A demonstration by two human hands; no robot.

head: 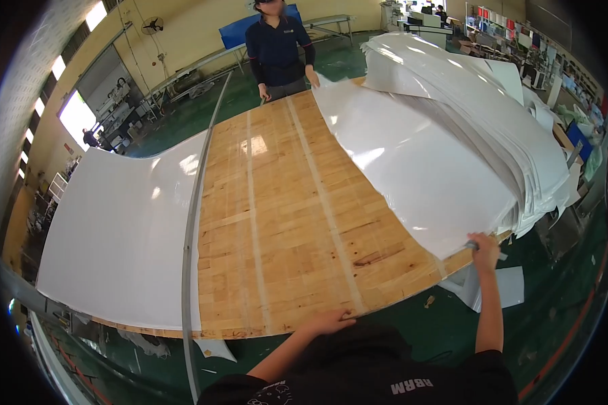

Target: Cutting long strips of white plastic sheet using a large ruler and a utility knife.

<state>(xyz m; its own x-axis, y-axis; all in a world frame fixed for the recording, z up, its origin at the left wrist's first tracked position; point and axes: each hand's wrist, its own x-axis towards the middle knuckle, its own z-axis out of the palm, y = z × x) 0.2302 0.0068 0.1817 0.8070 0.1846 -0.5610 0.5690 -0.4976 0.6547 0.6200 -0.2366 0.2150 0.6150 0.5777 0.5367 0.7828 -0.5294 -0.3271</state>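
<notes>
My right hand [485,253] is at the near right edge of the wooden table [294,217], beside the near corner of a glossy white sheet [415,167]. Its fingers are closed around a small grey tool [471,244], mostly hidden by the hand. My left hand [332,321] rests on the table's front edge, and its fingers are partly hidden. A long metal straightedge bar [187,248] crosses the table at left, along the edge of another white sheet [121,238]. Two pale strips [329,217] run across the bare wood.
Across the table a person [281,50] has one hand at the far edge and another by the white sheet's far corner. A thick stack of folded-over white sheets [486,111] covers the right end. White offcuts [509,286] lie on the green floor [405,324].
</notes>
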